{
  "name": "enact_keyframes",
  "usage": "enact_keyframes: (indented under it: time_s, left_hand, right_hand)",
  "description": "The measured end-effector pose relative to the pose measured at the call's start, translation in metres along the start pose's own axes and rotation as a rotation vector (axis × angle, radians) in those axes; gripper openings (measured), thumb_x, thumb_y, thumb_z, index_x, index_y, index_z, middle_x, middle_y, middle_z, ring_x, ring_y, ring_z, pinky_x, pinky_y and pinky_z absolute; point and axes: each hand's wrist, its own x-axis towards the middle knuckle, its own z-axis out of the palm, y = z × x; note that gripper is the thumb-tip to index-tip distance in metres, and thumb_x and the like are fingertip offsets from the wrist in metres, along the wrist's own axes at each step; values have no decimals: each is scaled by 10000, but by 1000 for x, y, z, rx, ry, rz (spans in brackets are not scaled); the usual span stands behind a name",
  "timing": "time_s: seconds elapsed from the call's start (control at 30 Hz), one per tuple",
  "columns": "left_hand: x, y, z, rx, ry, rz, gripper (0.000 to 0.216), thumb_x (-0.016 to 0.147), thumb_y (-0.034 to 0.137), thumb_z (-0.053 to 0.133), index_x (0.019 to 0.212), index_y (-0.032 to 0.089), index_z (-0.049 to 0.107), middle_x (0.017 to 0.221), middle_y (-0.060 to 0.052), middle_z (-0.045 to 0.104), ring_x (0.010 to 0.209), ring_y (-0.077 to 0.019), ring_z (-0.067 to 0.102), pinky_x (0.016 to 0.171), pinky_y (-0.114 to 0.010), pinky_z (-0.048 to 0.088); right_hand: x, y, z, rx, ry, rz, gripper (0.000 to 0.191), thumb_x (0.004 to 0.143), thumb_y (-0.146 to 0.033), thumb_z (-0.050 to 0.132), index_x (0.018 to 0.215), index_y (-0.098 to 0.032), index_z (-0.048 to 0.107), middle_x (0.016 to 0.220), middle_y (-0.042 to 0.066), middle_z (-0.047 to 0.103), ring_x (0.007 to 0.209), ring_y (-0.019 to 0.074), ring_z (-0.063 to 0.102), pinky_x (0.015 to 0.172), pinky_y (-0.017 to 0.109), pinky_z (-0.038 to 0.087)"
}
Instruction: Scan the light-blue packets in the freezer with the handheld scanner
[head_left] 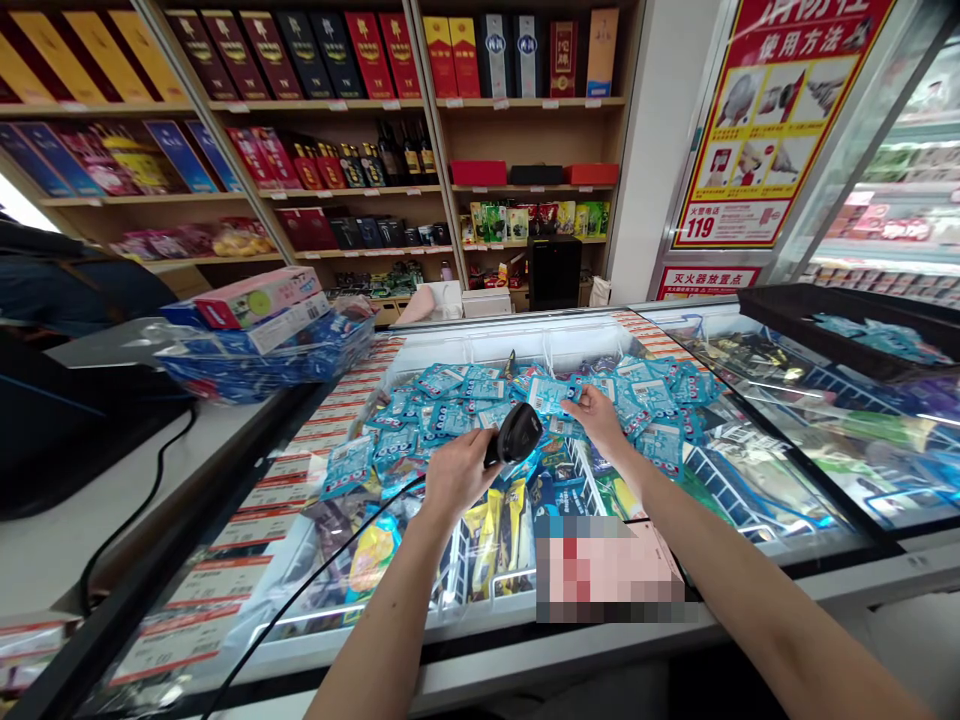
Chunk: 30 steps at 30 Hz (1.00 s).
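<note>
My left hand [457,470] is closed round the handle of a black barcode scanner [516,434], whose cable runs back toward me. The scanner's head points at a blue snack packet [551,395] that my right hand [600,418] pinches at its edge. Both hands hover over a pile of several blue packets [442,410] lying on the glass lid of a chest freezer [750,470]. Ice-cream wrappers show under the glass.
A blue basket with boxes [262,345] stands on the counter at left beside a dark monitor [67,420]. Shelves of boxed liquor [315,120] fill the back wall. A black tray [847,330] with more packets sits at right. A blurred pink patch [607,570] lies on the freezer's near edge.
</note>
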Motion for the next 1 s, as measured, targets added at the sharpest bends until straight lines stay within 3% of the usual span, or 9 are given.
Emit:
enact_keyframes:
  time_s: [0.6,1.0]
  left_hand:
    - [0,-1,3,48,21,33,333,775,355,495,1086,235,487,964,-41,612,817,-201,581,611,-286,376]
    - [-1,-3,5,35,40,60,331,772,352,515,1080,236,482,958,-37,611,810,-197,578,601,-277,372]
  right_hand:
    - [-1,-1,0,3,-33,10,327,715,-469,598,901,-220,494,846,30,648,816,203,610,761,366,481]
    - [0,1,1,11,-17,-3,335,701,-479,608,878,-216,501,796,16,635,771,189,598,709,325,472]
